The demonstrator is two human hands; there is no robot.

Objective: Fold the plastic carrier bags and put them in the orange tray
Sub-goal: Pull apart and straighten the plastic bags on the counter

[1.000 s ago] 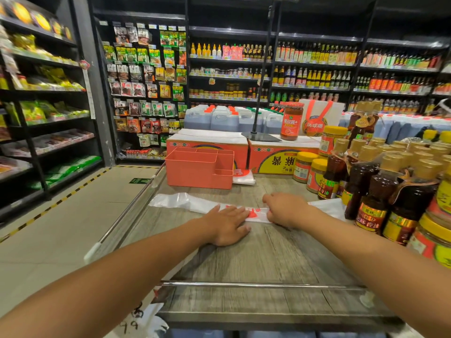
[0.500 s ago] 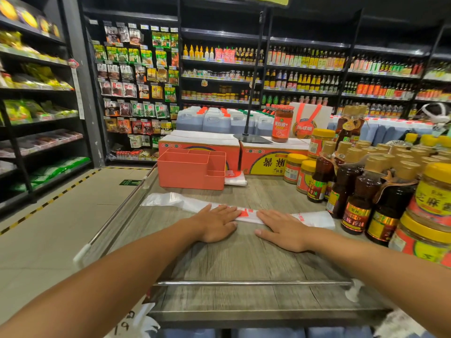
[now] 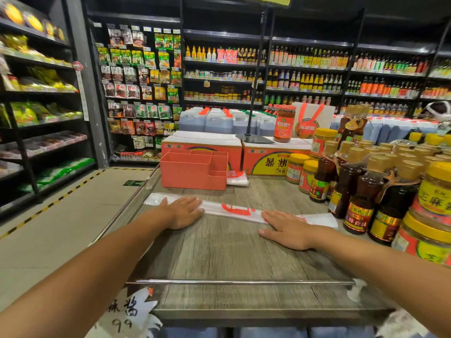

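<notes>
– Both hands are spread flat, fingers straight, gripping nothing. The left hand (image 3: 181, 211) presses its palm on the left part of a plastic bag (image 3: 234, 211). The right hand (image 3: 286, 228) rests its fingertips on the right part.

– Where exactly is the bag?

– It lies across the middle of the frame on a grey wooden table (image 3: 231, 252). It is white with red print and already narrowed into a long flat strip. A short end pokes out beyond each hand.

– And the orange tray?

– The orange tray (image 3: 192, 170) stands above the left hand in the frame, further back on the table and apart from the bag. It has several compartments. From this angle I cannot tell whether any bag is inside. A small white bundle (image 3: 238, 179), perhaps another bag, touches its right side.

– So which step is this?

– It looks like the smoothing stage: pressing the strip flat before folding it shorter.

– What comes next?

– Probably one hand pins the strip while the other lifts an end and folds it over. Thin plastic slips and springs open, so firm pressure matters. Sauce bottles (image 3: 361, 191) crowd the right of the frame, near the right hand, so that elbow needs care.
</notes>
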